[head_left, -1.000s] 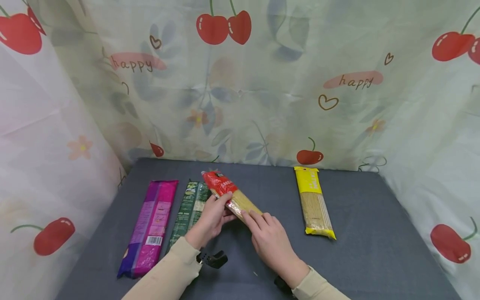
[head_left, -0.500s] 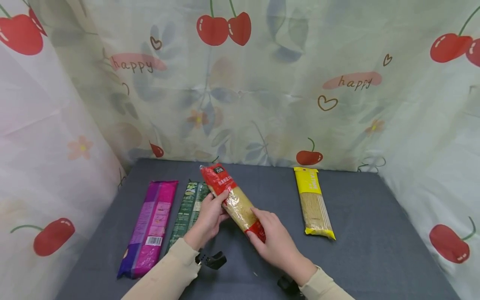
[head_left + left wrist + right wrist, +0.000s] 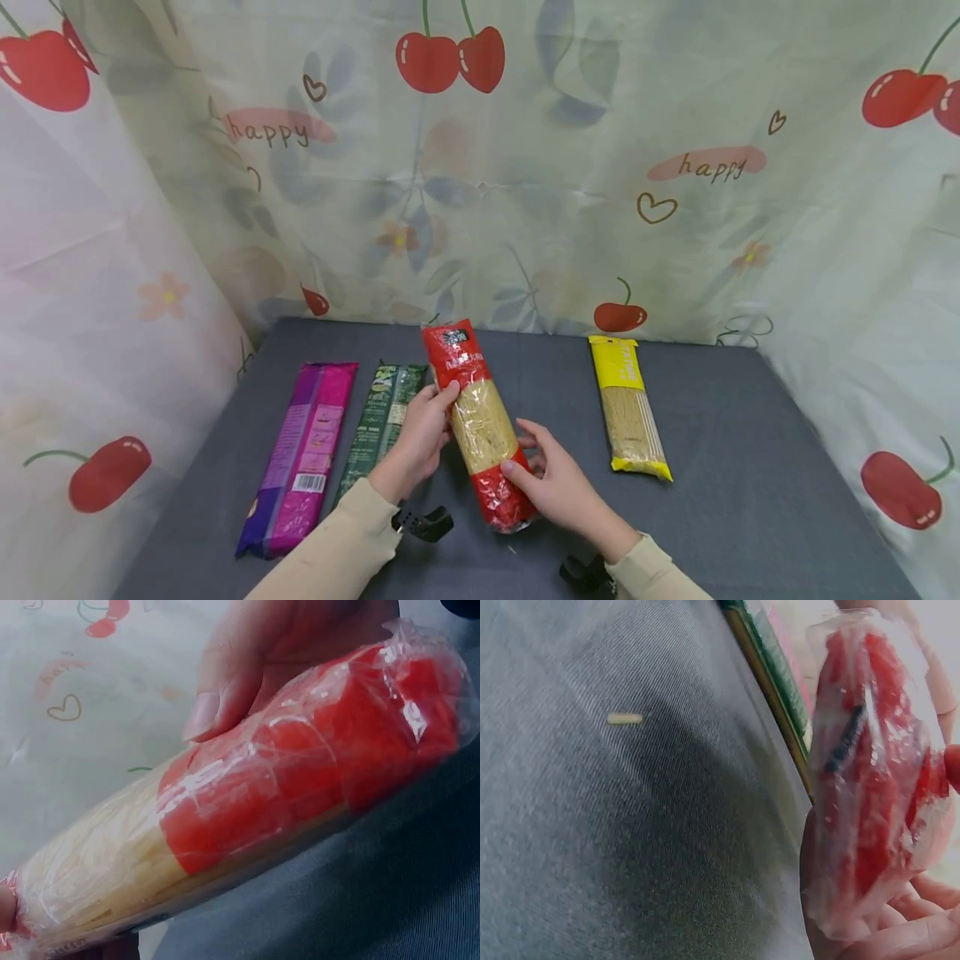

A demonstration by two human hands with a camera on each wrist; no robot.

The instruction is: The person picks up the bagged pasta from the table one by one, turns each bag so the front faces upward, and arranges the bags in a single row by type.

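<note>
A clear pack of dried noodles (image 3: 482,425) with red ends is held up over the table, tilted, in the head view. My left hand (image 3: 415,437) grips its left edge near the upper red label, thumb on the front. At its lower red end is my right hand (image 3: 564,487), thumb on the front and fingers around the right edge. The left wrist view shows the pack (image 3: 259,780) close up, with the right thumb lying on its red part. In the right wrist view the crinkled end of the pack (image 3: 870,787) faces the camera.
A purple and pink pack (image 3: 307,458) and a green pack (image 3: 375,425) lie on the left of the dark table (image 3: 720,517). To the right lies a yellow noodle pack (image 3: 630,408). A small pale piece (image 3: 625,718) rests on the cloth. Printed curtains (image 3: 480,217) enclose the table.
The noodle pack has turned from a slant to more upright, its lower end swinging toward me and its front facing up. My right hand has shifted down along it to the red end.
</note>
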